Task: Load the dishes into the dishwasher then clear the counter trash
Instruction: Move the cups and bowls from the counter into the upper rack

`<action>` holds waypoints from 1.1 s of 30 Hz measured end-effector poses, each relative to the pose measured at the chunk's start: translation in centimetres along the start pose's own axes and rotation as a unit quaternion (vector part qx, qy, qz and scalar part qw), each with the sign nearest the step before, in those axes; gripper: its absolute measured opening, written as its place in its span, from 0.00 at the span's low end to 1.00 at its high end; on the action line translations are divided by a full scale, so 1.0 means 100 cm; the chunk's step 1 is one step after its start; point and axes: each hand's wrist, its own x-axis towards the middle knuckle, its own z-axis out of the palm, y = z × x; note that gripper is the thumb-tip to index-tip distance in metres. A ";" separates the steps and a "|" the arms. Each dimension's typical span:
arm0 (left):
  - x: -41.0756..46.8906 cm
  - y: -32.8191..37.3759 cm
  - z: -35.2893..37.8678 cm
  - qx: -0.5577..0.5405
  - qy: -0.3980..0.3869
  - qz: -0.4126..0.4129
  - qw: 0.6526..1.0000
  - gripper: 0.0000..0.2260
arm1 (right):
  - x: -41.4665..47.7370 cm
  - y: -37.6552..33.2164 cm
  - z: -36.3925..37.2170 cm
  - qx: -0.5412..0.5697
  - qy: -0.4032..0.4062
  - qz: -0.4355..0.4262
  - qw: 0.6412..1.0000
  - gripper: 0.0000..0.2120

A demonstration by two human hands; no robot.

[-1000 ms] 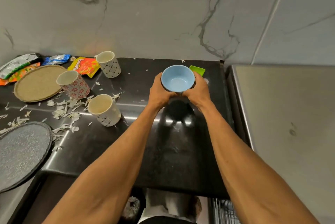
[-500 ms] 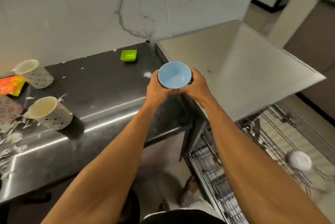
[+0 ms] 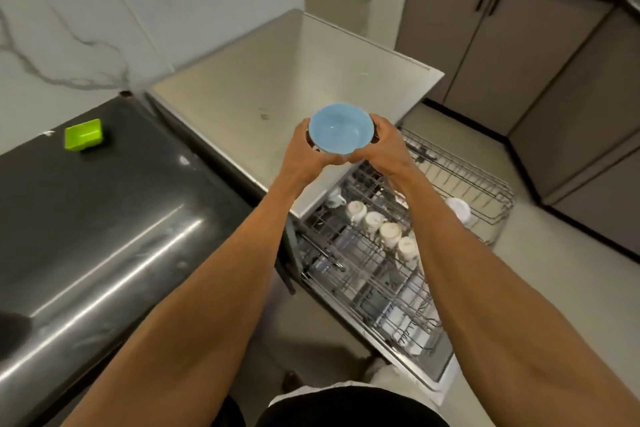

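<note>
A light blue bowl point(image 3: 341, 128) is held in the air between both hands, above the edge of the steel dishwasher top point(image 3: 277, 80). My left hand point(image 3: 306, 158) grips its left side and my right hand point(image 3: 386, 146) grips its right side, thumbs meeting under the near rim. Below the hands the dishwasher stands open with its wire rack point(image 3: 377, 274) pulled out, holding several white cups point(image 3: 389, 232) in a row. A second rack point(image 3: 460, 184) extends farther right with a white dish point(image 3: 459, 210) in it.
A small green square dish point(image 3: 83, 134) sits on the black counter point(image 3: 86, 219) at left. Grey cabinets point(image 3: 519, 46) line the right side across a bare floor. A marble wall rises behind the counter.
I have turned right and carried the bowl off the black counter to above the open dishwasher. The cups and wrappers on the counter have left the view.
</note>
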 end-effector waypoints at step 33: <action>0.113 -0.122 0.283 -0.020 -0.172 -0.281 0.944 0.38 | 0.055 0.250 -0.150 0.242 0.174 0.310 0.903 0.33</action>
